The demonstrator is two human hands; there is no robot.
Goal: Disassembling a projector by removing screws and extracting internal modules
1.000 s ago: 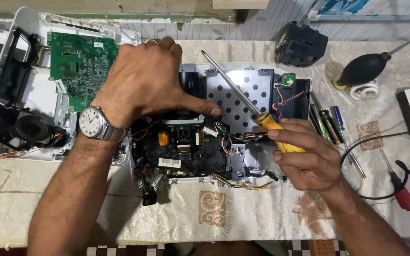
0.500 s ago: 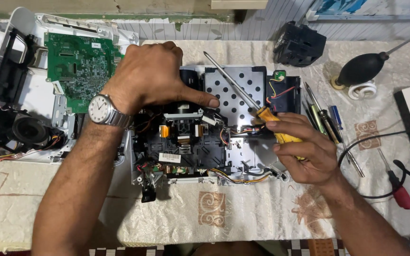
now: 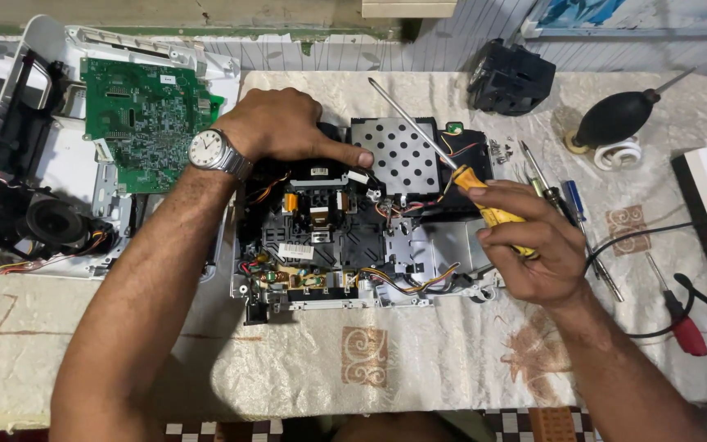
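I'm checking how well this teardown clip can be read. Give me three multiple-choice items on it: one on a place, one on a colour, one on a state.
1. Where is the green circuit board?
A. Left of the opened device
B. Right of it
C. Under the right hand

2. What colour is the handle of the screwdriver in the right hand?
A. Red
B. Yellow
C. Blue

3. What is the left hand doing?
A. Resting on the cloth
B. Holding the black blower
C. Pressing on the opened device

Answers: 1 A, it lies in the white shell at left. 2 B, yellow shows above the fingers. 3 C, the thumb is on its inner parts.
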